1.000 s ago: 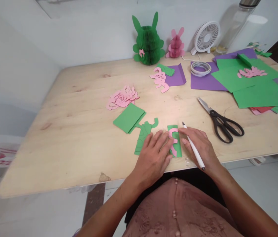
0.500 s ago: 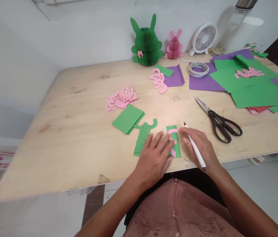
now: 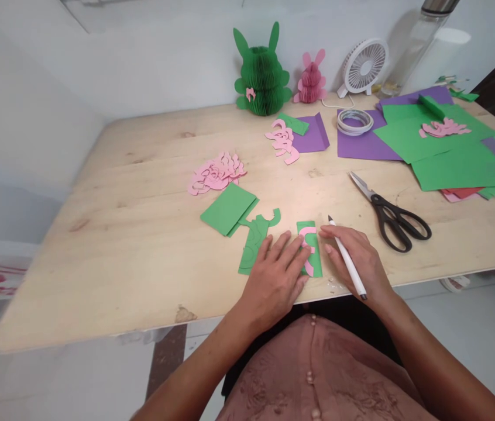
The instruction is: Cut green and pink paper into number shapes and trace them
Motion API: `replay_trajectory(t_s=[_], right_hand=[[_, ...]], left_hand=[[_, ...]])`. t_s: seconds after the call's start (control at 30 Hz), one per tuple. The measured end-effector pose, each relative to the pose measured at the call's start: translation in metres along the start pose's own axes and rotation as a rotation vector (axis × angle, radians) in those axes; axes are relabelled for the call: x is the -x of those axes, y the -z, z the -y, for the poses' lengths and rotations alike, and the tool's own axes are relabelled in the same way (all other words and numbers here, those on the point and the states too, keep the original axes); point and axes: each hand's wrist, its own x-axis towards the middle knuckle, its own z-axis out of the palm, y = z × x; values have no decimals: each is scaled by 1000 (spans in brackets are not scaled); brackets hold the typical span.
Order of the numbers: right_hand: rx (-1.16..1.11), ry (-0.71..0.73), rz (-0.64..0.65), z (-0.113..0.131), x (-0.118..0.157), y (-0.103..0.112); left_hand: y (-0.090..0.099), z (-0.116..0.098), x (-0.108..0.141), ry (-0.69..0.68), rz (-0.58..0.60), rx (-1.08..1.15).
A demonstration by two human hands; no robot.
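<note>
Flat on the table, my left hand [image 3: 277, 273] has its fingers stretched out. Its fingertips press a pink paper cutout [image 3: 309, 232] onto a small green paper strip [image 3: 316, 266]; part of the cutout is hidden under them. A larger green paper piece [image 3: 251, 248] with drawn curved lines lies by the same hand's left side. My right hand [image 3: 357, 257] is closed around a white pen [image 3: 349, 263], dark tip pointing away from me. That hand rests just right of the strip, and the tip is apart from the paper.
Black-handled scissors [image 3: 394, 213] lie open at the right. Folded green paper [image 3: 230, 209] and pink cutouts [image 3: 216, 172] are at the left. Behind stand a green paper rabbit [image 3: 263, 82], a pink one [image 3: 312, 82] and a fan [image 3: 365, 67]. Tape rolls [image 3: 355, 130] sit on purple paper.
The view has shifted very slightly. Both hands, the pen and the papers keep their places.
</note>
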Motion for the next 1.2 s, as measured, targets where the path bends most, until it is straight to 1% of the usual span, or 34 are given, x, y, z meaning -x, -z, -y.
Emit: replay_trajectory(t_s=[0.17, 0.27, 0.37, 0.43, 0.47, 0.53, 0.63, 0.73, 0.87, 0.97, 1.03, 1.2], right_hand=[[-26, -48, 25, 5, -4, 2], [-66, -114, 39, 8, -4, 2], [-183, -196, 25, 9, -4, 4], [-257, -217, 9, 7, -8, 6], [-264, -212, 10, 6, -12, 8], [-201, -178, 39, 3, -23, 10], [-55, -113, 146, -1, -42, 10], [-17, -24, 260, -6, -57, 6], [36, 59, 349, -11, -69, 0], [63, 69, 409, -13, -75, -3], [56, 62, 425, -14, -77, -2], [-1, -13, 451, -11, -79, 1]], left_hand=[[0, 0, 0, 2, -3, 5], [-1, 0, 0, -3, -17, -5], [-2, 1, 1, -8, -28, -16], [-3, 1, 1, -11, -31, -23], [-3, 1, 1, -11, -30, -25], [-2, 0, 2, -10, -23, -25], [-1, 0, 2, -3, -8, -19], [-1, 0, 2, -2, 2, -8], [-1, 0, 2, -3, -1, -2], [-2, 1, 2, -12, -15, -7], [-2, 1, 2, -18, -26, -15], [-2, 1, 3, -10, -33, -10]])
